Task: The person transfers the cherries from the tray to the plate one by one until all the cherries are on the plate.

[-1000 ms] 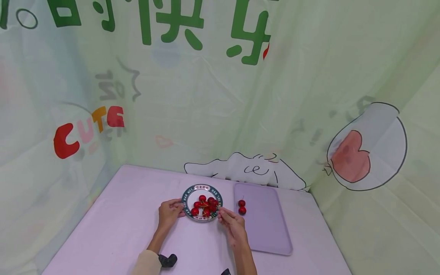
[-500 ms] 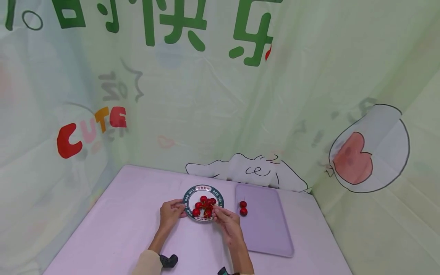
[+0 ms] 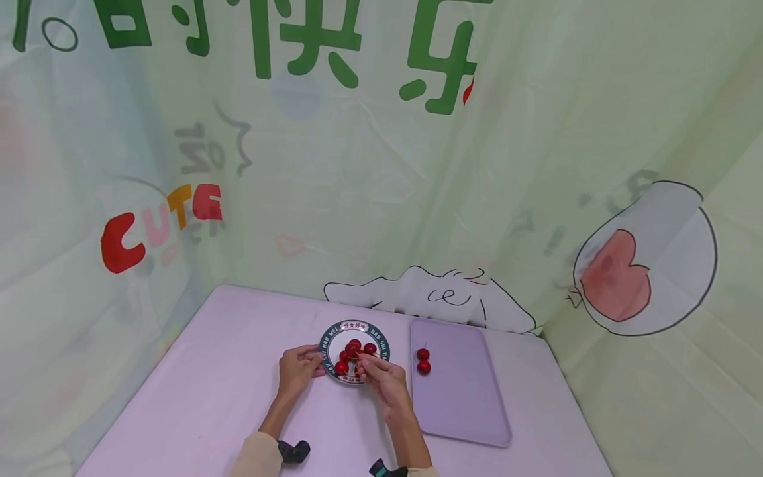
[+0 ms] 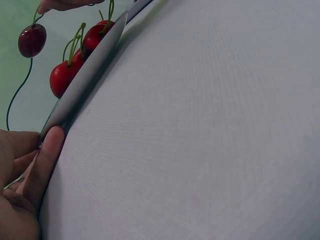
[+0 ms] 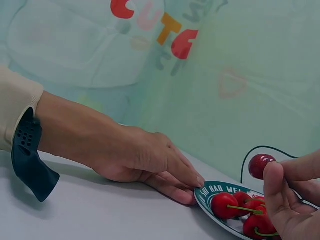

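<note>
Plate (image 3: 326,336), round, white centre with a dark green lettered rim, sits on the pale lilac table (image 3: 208,384) near its middle. It holds a small heap of red cherries (image 3: 356,347) with green stems.

Left hand (image 3: 298,370): rests on the table at the plate's left edge, fingers held close together and nearly straight, fingertips (image 5: 192,182) touching the rim; in the left wrist view one fingertip (image 4: 50,145) lies against the rim's underside. Thumb position cannot be told.

Right hand (image 3: 381,377): over the near right part of the plate, thumb and forefinger pinched on the stem end of a single cherry (image 5: 261,165). In the right wrist view this cherry hangs clear above the others on the plate; the left wrist view shows the same fruit (image 4: 32,40) dangling from its stem under the fingertips. Remaining fingers are curled loosely.

Tray (image 3: 471,404), rectangular, lilac, lies just right of the plate, apart from it. Two cherries (image 3: 423,360) rest one behind the other near its far left corner.

Backdrop (image 3: 381,165): pale green cloth with green characters, the word "CUTE" in red and orange, and cartoon line drawings.
</note>
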`<state>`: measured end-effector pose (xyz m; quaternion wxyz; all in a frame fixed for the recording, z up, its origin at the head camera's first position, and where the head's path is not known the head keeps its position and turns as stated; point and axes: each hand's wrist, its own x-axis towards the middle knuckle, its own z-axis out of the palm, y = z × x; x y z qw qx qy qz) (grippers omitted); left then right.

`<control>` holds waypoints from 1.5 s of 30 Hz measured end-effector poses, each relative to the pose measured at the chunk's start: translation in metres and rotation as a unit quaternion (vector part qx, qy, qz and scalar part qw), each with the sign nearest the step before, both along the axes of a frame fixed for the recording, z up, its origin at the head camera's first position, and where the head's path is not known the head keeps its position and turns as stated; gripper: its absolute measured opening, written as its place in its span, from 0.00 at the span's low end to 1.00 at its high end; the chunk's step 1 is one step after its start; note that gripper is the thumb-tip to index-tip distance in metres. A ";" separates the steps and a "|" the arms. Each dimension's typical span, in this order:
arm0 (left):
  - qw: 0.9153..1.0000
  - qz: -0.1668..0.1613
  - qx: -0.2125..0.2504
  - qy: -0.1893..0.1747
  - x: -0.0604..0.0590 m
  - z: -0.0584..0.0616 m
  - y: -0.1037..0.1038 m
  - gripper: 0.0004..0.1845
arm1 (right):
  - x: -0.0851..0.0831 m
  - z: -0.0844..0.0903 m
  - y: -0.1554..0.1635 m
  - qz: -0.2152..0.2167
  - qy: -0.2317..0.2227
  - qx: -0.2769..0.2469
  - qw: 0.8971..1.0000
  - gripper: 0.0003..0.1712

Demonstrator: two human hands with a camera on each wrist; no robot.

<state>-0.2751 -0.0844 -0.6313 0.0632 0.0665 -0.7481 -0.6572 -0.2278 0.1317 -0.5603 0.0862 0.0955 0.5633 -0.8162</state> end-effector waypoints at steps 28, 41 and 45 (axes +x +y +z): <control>1.000 -0.001 -0.009 -0.002 0.001 0.000 0.001 0.16 | -0.008 -0.006 -0.031 -0.005 0.013 0.053 0.998 0.19; 1.000 0.003 -0.013 0.002 0.002 0.001 0.001 0.17 | -0.009 -0.001 -0.039 -0.016 -0.010 0.097 0.995 0.19; 1.000 0.005 -0.018 0.005 -0.001 -0.001 0.001 0.16 | -0.011 0.000 -0.043 -0.020 -0.013 0.101 0.995 0.18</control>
